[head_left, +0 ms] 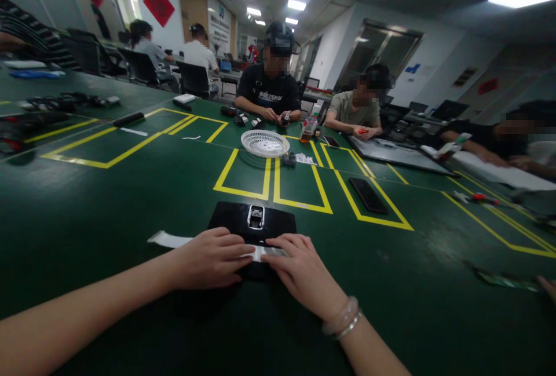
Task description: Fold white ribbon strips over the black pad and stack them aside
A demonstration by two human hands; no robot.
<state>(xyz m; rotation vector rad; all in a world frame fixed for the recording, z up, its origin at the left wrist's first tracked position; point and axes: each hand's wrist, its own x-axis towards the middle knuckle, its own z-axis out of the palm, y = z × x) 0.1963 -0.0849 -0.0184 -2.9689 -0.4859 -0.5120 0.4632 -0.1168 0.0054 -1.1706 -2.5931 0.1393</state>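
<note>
- Head view, hands: left hand [212,257] lies palm down with fingers loosely spread, pressing on a long white paper-like strip [167,240]; it grips nothing. Right hand [299,269] lies flat likewise, fingertips on the same strip's glossy end, a pale bangle [345,319] at the wrist.
- Head view, work piece: flat black rectangular plate [234,221] rests at the near edge of the dark green bench [130,202], centred before the person. The strip crosses the plate's near edge, its free end trailing toward the bench's left side. A small silver-and-black metal fitting [256,216] sits at the plate's middle, just beyond the fingers.
- Head view, step in hand: by my judgement the strip is being smoothed or pressed down along the plate. The next move calls for even fingertip pressure and keeping the strip straight; whether it sticks cannot be told.
- Head view, surroundings: round white slotted plastic basket [264,143] stands toward the far edge, inside yellow tape markings [243,192]. A black phone [368,194] lies right of centre. Other people sit along the far edge and right side, their hands well apart from the plate.
</note>
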